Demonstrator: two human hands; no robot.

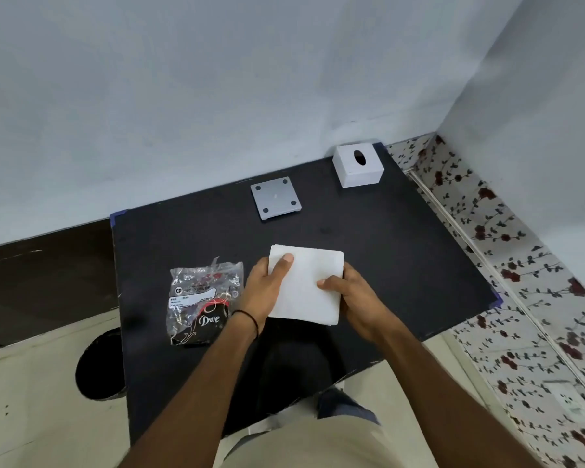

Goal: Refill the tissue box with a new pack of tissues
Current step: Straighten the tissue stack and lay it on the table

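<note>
On the black table (402, 251), just nearer to me than the grey square base plate (275, 198), lies the white stack of tissues (306, 285), and I have it between both hands. My left hand (265, 287) clasps the stack's left edge, thumb laid flat on the top sheet and the other fingers tucked under or behind the side where I cannot see them. My right hand (353, 295) grips the right edge the same way, thumb pressing on top. The stack looks flat and square; whether it rests fully on the table or is lifted slightly I cannot tell.

Left of the stack, close beside my left wrist, the crumpled clear plastic wrapper (203, 300) lies on the table, printed in black, white and red. A thin black band (249, 317) circles that wrist.

Beyond the stack, the base plate lies with four dark round pads showing at its corners. Farther from the stack, to the right and near the wall, the white tissue box (358, 165) stands at the far corner of the table, a dark oval slot in its top face. Box and plate are well apart from each other and from the stack; bare tabletop separates the stack from both.

A dark round object (98, 363) sits on the floor, left of the table's near edge.
</note>
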